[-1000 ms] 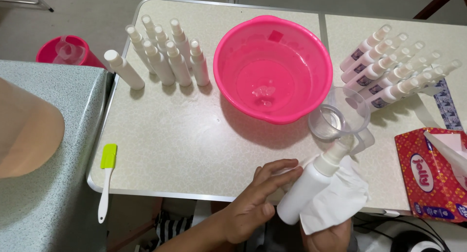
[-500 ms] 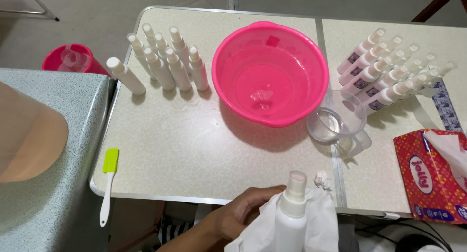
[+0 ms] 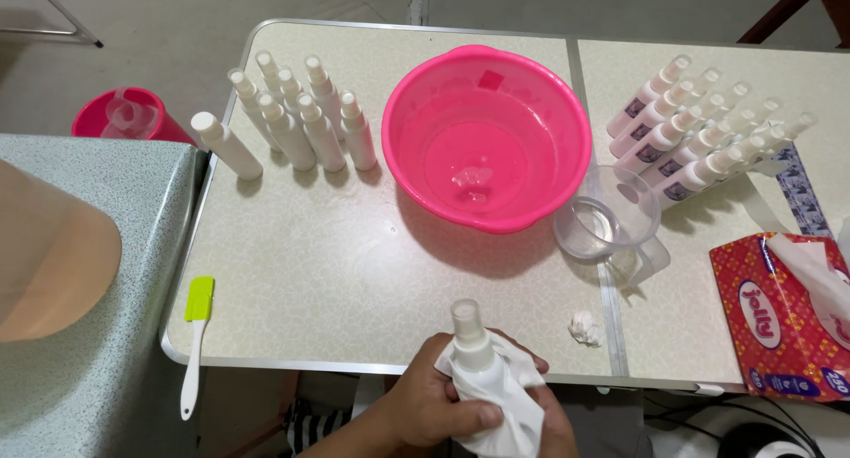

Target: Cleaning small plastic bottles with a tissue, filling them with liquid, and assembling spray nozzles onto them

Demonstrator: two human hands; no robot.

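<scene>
Down at the table's near edge, both hands wrap a white tissue (image 3: 500, 405) around a spray bottle (image 3: 471, 338) held upright. Left hand (image 3: 425, 409) curls closed over the tissue, thumb across its front; right hand (image 3: 549, 418) sits mostly hidden behind, fingers bent round bottle and tissue. Just right lies a crumpled wad (image 3: 584, 328). Beyond stand a pink basin (image 3: 531, 86), a clear cup (image 3: 606, 219) and a tissue box (image 3: 779, 321)
</scene>
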